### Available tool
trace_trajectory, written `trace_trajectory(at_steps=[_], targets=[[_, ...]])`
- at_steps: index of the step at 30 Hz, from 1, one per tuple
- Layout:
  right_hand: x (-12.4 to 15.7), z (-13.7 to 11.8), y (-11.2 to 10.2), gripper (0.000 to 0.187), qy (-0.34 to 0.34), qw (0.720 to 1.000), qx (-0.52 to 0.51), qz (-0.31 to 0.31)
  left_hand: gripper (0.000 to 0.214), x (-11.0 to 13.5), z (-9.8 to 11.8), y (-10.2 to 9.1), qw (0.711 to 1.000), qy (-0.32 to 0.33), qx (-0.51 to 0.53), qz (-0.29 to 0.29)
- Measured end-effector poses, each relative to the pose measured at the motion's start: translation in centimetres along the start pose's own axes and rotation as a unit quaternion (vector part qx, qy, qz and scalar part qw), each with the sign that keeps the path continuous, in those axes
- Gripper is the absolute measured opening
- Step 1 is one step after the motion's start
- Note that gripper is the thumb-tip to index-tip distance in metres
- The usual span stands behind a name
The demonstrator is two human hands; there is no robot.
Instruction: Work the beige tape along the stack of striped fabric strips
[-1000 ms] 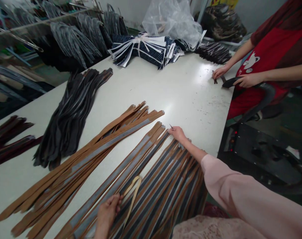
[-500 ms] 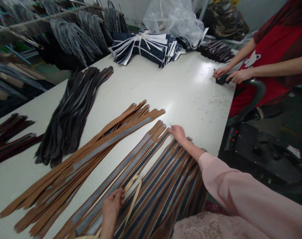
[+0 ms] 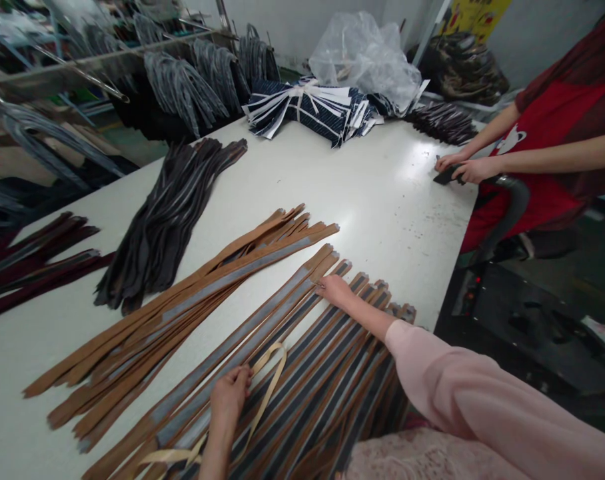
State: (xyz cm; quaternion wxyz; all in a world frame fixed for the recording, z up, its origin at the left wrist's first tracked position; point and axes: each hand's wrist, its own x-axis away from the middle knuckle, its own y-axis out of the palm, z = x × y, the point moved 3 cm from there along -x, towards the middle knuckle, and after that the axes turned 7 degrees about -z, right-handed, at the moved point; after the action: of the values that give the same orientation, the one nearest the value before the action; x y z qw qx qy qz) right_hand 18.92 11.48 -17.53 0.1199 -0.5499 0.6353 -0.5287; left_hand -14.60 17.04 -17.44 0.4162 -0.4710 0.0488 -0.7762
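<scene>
My left hand [image 3: 231,392] is closed, pinching a narrow cream tape [image 3: 277,373]. The tape loops up beyond my fingers, and another stretch of it lies below my wrist. Farther up, my right hand [image 3: 333,291] is closed on a thin pointed metal tool [image 3: 316,284]; most of it is hidden in my fingers, so I cannot tell its exact kind. Its tip is over the upper part of a brown fabric strip with a grey band [image 3: 302,288]. Several similar brown strips with dark bands [image 3: 327,327] lie side by side under and right of my hands.
A pile of brown strips [image 3: 202,287] lies left of the row. Beyond it are dark strips [image 3: 167,220] and maroon strips [image 3: 47,267]. Tied navy-and-white fabric [image 3: 312,110] sits at the table's back. A co-worker's hands [image 3: 462,167] hold a black hose-fed tool at the right edge.
My right hand has moved left and slightly down with the pointed tool, from a dark-banded strip's end to the neighbouring grey-banded strip. My left hand still pinches the tape. The view has shifted slightly.
</scene>
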Motion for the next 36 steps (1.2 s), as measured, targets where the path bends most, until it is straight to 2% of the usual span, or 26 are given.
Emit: trace_trajectory(at_steps=[4, 8, 13, 16, 19, 25, 29, 32, 36], targets=[[-0.4, 0.2, 0.7, 0.015, 0.013, 1.0, 0.009, -0.005, 0.052, 0.0, -0.3, -0.2, 1.0, 0.023, -0.005, -0.018], [-0.5, 0.4, 0.7, 0.018, 0.025, 0.999, 0.027, -0.023, 0.049, -0.1, -1.6, -1.1, 0.998, 0.024, -0.052, -0.01], [-0.2, 0.0, 0.9, 0.025, 0.041, 0.998, 0.034, -0.033, 0.042, 0.7, -4.3, -3.7, 0.992, -0.007, -0.125, -0.001], [0.0, -0.3, 0.9, 0.034, 0.044, 0.998, 0.036, -0.033, 0.04, 1.5, -6.0, -5.6, 0.984, -0.029, -0.176, 0.011], [0.4, -0.6, 0.8, 0.046, 0.051, 0.998, 0.037, -0.031, 0.041, 1.9, -6.8, -6.6, 0.978, -0.042, -0.205, 0.007], [1.1, -1.4, 0.6, 0.054, 0.064, 0.996, 0.057, -0.026, 0.042, 2.6, -5.8, -6.0, 0.953, -0.017, -0.298, 0.053], [1.9, -3.3, 1.5, 0.034, 0.016, 0.995, 0.095, -0.002, 0.046, 3.0, -5.7, -5.4, 0.943, -0.029, -0.325, 0.072], [2.3, -5.4, 3.2, 0.024, -0.045, 0.995, 0.083, -0.037, 0.047, 2.9, -5.8, -5.1, 0.943, -0.024, -0.323, 0.08], [2.1, -6.6, 4.8, 0.028, -0.008, 0.995, 0.053, -0.08, 0.044, 2.8, -6.3, -5.9, 0.949, -0.006, -0.303, 0.082]])
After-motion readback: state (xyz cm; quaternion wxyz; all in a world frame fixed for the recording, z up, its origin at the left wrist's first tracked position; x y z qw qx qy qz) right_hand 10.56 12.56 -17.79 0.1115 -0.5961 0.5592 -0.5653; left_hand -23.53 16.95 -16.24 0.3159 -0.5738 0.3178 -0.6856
